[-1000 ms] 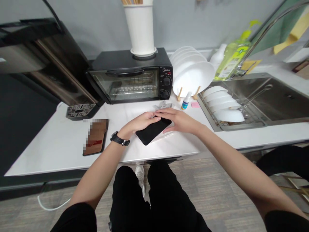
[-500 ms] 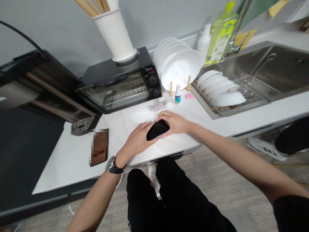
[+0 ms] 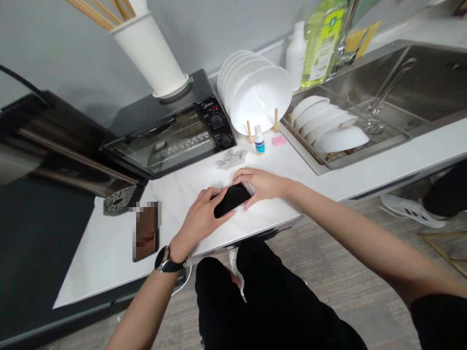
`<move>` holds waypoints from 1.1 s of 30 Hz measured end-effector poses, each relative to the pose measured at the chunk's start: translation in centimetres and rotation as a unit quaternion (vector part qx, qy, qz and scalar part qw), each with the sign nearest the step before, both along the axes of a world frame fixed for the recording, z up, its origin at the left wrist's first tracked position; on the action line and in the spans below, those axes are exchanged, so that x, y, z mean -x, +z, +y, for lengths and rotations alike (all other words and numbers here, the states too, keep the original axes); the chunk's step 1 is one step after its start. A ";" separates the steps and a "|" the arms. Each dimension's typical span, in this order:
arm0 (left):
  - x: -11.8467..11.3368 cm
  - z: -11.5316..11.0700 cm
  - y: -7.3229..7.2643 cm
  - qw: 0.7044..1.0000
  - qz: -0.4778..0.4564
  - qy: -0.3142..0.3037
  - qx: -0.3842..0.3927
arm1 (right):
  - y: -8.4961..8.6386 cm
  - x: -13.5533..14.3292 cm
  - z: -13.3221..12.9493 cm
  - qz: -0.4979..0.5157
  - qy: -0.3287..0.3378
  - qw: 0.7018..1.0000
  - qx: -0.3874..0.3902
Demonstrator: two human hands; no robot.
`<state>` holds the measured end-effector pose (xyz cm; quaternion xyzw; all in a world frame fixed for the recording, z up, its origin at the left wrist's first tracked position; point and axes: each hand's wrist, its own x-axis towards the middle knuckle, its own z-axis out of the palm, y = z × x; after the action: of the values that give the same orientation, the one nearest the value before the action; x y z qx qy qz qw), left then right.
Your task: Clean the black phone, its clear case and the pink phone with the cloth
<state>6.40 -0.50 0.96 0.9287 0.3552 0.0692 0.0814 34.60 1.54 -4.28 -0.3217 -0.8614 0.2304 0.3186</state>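
Note:
A phone (image 3: 233, 199) with a dark screen lies face up, low over the white countertop (image 3: 175, 199). Round its left end curls my left hand (image 3: 202, 214), thumb along the upper edge and fingertips at the lower one. My right hand (image 3: 260, 185) grips the other end, thumb below and fingers above. Between the right palm and the dark screen shows a pale, striped strip; I cannot tell whether it is part of the phone or a cover. Just behind the hands lie a crumpled grey cloth (image 3: 231, 159) and a small spray bottle (image 3: 259, 141) with a blue and yellow label.
A second phone (image 3: 146, 231), partly pixelated, lies at left by a black machine's drip tray (image 3: 119, 200). Behind stand a toaster oven (image 3: 175, 141) and racked white plates (image 3: 260, 104). Bowls (image 3: 324, 121) sit in the sink (image 3: 434, 92) at right. Another person's shoe (image 3: 412, 209) shows on the floor.
My hands have moved slightly apart, and a pale strip now shows at the phone's right end. The camera view has shifted and turned a little.

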 end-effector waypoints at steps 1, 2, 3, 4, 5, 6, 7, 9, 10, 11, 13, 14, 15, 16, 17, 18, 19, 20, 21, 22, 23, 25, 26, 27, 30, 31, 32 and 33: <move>-0.1 0.0 0.1 1.000 0.008 0.001 -0.003 | 0.1 -0.1 0.0 -0.004 0.006 1.000 0.002; -0.1 0.0 0.2 1.000 0.014 0.001 -0.005 | 0.1 -0.2 0.0 -0.006 0.010 1.000 0.005; -0.1 0.0 0.3 1.000 0.019 -0.001 -0.004 | 0.2 -0.2 0.0 -0.007 0.013 1.000 0.009; -0.1 0.0 0.4 1.000 0.022 -0.005 0.000 | 0.3 -0.3 0.0 -0.006 0.016 1.000 0.013; -0.1 0.1 0.4 1.000 0.024 -0.010 0.003 | 0.4 -0.3 -0.1 -0.006 0.018 1.000 0.018; 0.0 0.1 0.5 1.000 0.026 -0.014 0.007 | 0.4 -0.3 -0.1 -0.004 0.019 1.000 0.023; 0.0 0.2 0.6 0.999 0.029 -0.017 0.009 | 0.5 -0.3 -0.2 -0.002 0.017 0.999 0.027; 0.2 0.4 0.8 0.999 0.037 -0.023 0.010 | 0.4 -0.2 -0.3 0.005 0.011 0.999 0.032; 0.3 0.4 0.9 0.999 0.040 -0.026 0.010 | 0.4 -0.1 -0.3 0.009 0.007 0.999 0.033; 0.3 0.5 1.0 0.999 0.043 -0.028 0.010 | 0.3 0.0 -0.4 0.011 0.003 0.999 0.034; 0.4 0.8 1.3 0.998 0.050 -0.032 0.007 | 0.1 0.0 -0.3 0.013 -0.002 0.999 0.035; 0.4 0.9 1.4 0.998 0.056 -0.034 0.003 | 0.0 0.1 -0.3 0.013 -0.004 0.999 0.034; 0.4 1.0 1.6 0.997 0.062 -0.037 -0.004 | 0.0 0.1 -0.2 0.014 -0.005 0.999 0.033; 0.3 1.2 1.7 0.997 0.070 -0.042 -0.012 | -0.1 0.1 -0.2 0.016 -0.004 0.999 0.029; 0.3 1.3 1.8 0.996 0.079 -0.048 -0.020 | -0.1 0.1 -0.1 0.018 -0.001 1.000 0.024; 0.2 1.5 1.9 0.994 0.086 -0.054 -0.026 | -0.1 0.1 -0.1 0.018 0.001 1.000 0.018; 0.1 1.6 1.9 0.994 0.091 -0.060 -0.031 | 0.0 0.2 0.0 0.017 0.002 1.000 0.014; 0.0 1.7 1.9 0.993 0.095 -0.065 -0.034 | 0.1 0.2 0.0 0.013 0.002 1.000 0.011; -0.1 1.7 1.9 0.992 0.098 -0.068 -0.037 | 0.1 0.2 0.0 0.009 0.002 1.000 0.011; -0.2 1.6 2.0 0.991 0.102 -0.070 -0.041 | 0.2 0.2 0.0 0.004 0.002 1.000 0.011; -0.3 1.5 2.0 0.991 0.106 -0.069 -0.046 | 0.2 0.3 0.0 0.001 0.002 1.000 0.012; -0.6 1.2 1.8 0.990 0.116 -0.066 -0.053 | 0.3 0.3 0.1 0.004 0.004 1.000 0.012; -0.6 1.1 1.7 0.990 0.118 -0.063 -0.053 | 0.2 0.2 0.1 0.008 0.006 1.000 0.011; -0.6 0.9 1.5 0.990 0.115 -0.061 -0.051 | 0.2 0.2 0.2 0.012 0.009 1.000 0.008; -0.4 0.6 0.2 0.996 0.068 -0.052 -0.037 | 0.0 0.2 0.2 0.012 0.014 1.000 -0.004; -0.3 0.5 -0.3 0.997 0.046 -0.050 -0.030 | -0.1 0.2 0.2 0.009 0.012 1.000 -0.009; -0.2 0.5 -0.8 0.998 0.025 -0.050 -0.023 | -0.1 0.2 0.2 0.007 0.009 1.000 -0.013; -0.1 0.4 -1.2 0.998 0.014 -0.051 -0.019 | -0.2 0.3 0.2 0.006 0.005 1.000 -0.017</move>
<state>6.54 -0.09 -0.20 0.9478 0.3074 0.0587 0.0617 34.34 1.70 -4.45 -0.3106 -0.8648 0.2194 0.3279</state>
